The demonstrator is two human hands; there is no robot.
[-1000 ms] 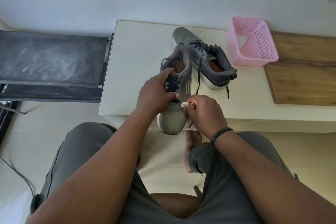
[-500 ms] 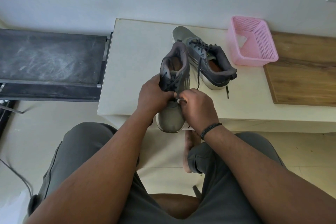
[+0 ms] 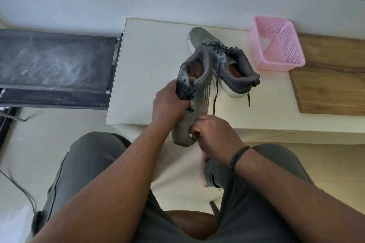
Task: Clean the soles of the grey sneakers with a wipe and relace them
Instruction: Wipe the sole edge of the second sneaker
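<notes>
Gripping grey sneaker [image 3: 194,89] (laces loose): left hand [image 3: 169,102] | right hand [image 3: 214,136] curled at toe, contents unclear

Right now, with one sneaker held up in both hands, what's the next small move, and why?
Probably rub the right hand along the toe sole of the held sneaker: the left hand grips its laced midfoot, steadying it. Whether a wipe is there is hidden.

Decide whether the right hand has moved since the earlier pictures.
Yes. The right hand has slid from the laces toward the held sneaker's toe, off the table edge.
</notes>
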